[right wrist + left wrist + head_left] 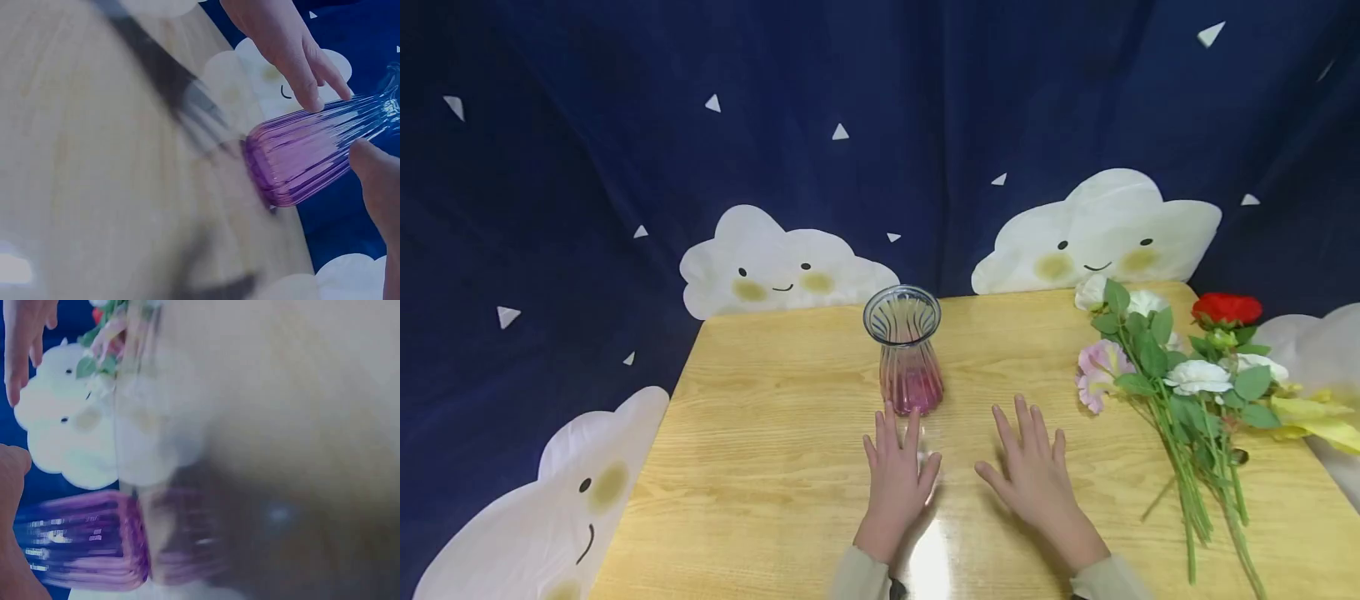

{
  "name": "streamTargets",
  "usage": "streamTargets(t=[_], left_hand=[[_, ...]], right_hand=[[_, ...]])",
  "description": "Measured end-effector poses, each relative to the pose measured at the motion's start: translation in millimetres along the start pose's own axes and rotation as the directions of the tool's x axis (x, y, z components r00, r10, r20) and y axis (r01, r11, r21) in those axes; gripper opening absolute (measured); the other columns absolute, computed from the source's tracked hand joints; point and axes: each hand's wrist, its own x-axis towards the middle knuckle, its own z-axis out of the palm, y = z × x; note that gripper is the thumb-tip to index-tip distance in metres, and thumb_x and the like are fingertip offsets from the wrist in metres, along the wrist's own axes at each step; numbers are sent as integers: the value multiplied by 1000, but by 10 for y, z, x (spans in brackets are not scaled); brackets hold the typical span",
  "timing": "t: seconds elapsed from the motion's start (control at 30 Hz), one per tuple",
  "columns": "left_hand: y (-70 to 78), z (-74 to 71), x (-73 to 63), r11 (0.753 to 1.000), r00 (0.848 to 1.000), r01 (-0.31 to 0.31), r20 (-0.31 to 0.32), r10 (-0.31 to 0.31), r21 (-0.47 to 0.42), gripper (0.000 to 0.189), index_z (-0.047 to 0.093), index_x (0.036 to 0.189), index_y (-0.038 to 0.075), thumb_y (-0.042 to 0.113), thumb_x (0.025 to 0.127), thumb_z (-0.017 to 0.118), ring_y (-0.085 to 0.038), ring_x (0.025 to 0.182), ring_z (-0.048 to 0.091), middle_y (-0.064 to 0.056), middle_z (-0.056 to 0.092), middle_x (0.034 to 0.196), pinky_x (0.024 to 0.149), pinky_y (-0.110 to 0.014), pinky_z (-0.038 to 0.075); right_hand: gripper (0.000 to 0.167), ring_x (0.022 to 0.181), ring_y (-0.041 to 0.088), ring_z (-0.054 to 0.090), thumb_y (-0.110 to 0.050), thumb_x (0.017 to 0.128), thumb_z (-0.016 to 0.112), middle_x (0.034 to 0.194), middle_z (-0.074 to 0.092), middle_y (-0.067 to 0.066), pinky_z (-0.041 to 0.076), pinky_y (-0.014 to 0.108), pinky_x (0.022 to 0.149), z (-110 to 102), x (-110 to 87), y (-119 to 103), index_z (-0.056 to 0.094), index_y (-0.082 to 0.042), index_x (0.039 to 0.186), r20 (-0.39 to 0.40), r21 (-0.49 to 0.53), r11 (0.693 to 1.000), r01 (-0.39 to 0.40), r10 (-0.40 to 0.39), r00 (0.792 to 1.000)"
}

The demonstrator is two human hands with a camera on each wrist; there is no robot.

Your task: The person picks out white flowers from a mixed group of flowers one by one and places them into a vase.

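A ribbed glass vase point(911, 367), blue at its flared rim and pink at its base, stands upright on the wooden table point(760, 450). My left hand point(895, 479) is just in front of the vase with its fingers spread, fingertips overlapping the vase's base in the head view. To the right, my right hand point(1036, 475) is spread too, apart from the vase and holding nothing. The right wrist view shows the vase point(300, 156) beyond both hands, with the right thumb point(375, 175) at the lower right. Only part of the left hand point(12, 531) enters the left wrist view.
Artificial flowers with long green stems point(1183, 483) lie in a bunch on the table's right side. Among them are a red bloom point(1227, 308), a pink one point(1101, 371), several white ones and a yellow one point(1318, 417). A dark blue curtain point(865, 67) with clouds hangs behind.
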Motion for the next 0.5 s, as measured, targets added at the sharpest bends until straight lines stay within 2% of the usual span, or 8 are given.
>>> streamTargets(t=[0.13, 0.23, 0.3, 0.37, 0.43, 0.5], left_hand=[[-94, -64, 199, 987, 997, 52, -50, -60, -155, 80, 12, 143, 5, 34, 84, 59, -48, 127, 13, -29, 6, 142, 94, -66, 21], [-159, -103, 372, 952, 990, 100, -66, -124, -290, 88, 9, 142, 3, 35, 81, 63, -47, 126, 15, -28, 3, 142, 95, -61, 26], [-205, -118, 485, 922, 983, 126, -77, -164, -365, 94, 8, 142, 3, 36, 78, 67, -48, 126, 16, -27, 1, 143, 95, -59, 29], [-256, -138, 594, 891, 977, 151, -75, -201, -429, 99, 4, 143, 6, 37, 76, 69, -46, 127, 15, -25, 0, 144, 96, -57, 28], [-301, -151, 692, 863, 970, 160, -88, -228, -479, 102, 2, 144, 10, 38, 74, 71, -45, 127, 16, -23, 1, 145, 96, -57, 28], [-337, -161, 783, 848, 964, 160, -107, -245, -506, 104, 2, 144, 13, 40, 72, 72, -44, 127, 18, -21, 4, 145, 96, -58, 27]], right_hand=[[84, 131, 41, 7, -50, 83, 54, 146, 6, 22, 6, 70, 94, -59, 210, -1, 15, -5, 143, 15, 75, 997, 16, -17, 1000], [90, 130, 40, 10, -46, 82, 59, 146, 8, 22, 7, 70, 94, -106, 414, -19, 8, -4, 143, 30, 190, 981, 23, -29, 999], [92, 130, 40, 13, -40, 81, 62, 145, 8, 22, 10, 68, 95, -134, 568, -35, 5, -4, 143, 39, 298, 954, 30, -44, 998], [92, 128, 42, 16, -32, 81, 65, 145, 9, 24, 14, 65, 97, -147, 732, -58, 3, -3, 143, 48, 428, 903, 39, -66, 997], [90, 126, 45, 19, -23, 80, 66, 143, 10, 25, 20, 62, 98, -147, 908, -72, 4, -1, 142, 40, 560, 826, 61, -101, 994], [90, 125, 45, 21, -18, 80, 68, 143, 11, 26, 22, 63, 96, -153, 1079, -88, 5, 0, 142, 42, 662, 747, 65, -124, 991]])
